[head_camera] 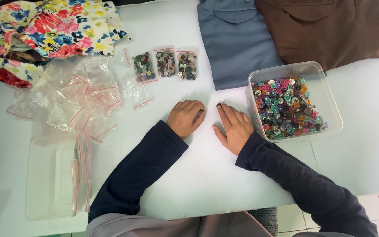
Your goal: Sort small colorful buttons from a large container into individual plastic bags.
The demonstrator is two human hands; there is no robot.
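Empty zip bags (77,98) lie heaped at left beside three filled button bags (166,64); on the white tabletop (207,175) the left hand (185,117) rests loosely curled, holding nothing; the right hand (234,126), fingers pressed together, slides one dark button (219,105) near the clear button tub (295,102).

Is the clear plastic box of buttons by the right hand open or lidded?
Open. The clear box shows no lid over it, and its buttons lie uncovered beside the right hand.
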